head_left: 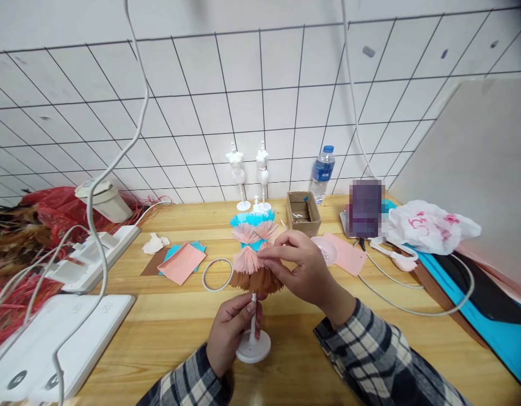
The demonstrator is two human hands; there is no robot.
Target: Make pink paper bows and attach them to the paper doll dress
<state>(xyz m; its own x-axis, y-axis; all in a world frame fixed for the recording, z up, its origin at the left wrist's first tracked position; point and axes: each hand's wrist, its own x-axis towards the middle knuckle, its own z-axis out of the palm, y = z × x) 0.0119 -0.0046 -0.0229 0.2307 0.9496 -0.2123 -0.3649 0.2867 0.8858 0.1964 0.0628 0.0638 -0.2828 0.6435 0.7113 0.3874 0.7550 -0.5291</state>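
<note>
A small white mannequin stand wears a pleated paper dress with a blue top, pink fan-shaped pieces and a brown skirt. My left hand is closed round the stand's thin white post, just under the skirt. With thumb and fingertips together, my right hand touches the pink pleats on the right side of the dress. Whether a small piece sits between those fingertips is hidden. Just left of the dress lies a round white ring, perhaps a roll of tape.
Two bare white mannequins stand by the tiled wall. Right of them are a cardboard box and a water bottle. Pink paper lies on the left, near a power strip. A white cable hangs in front.
</note>
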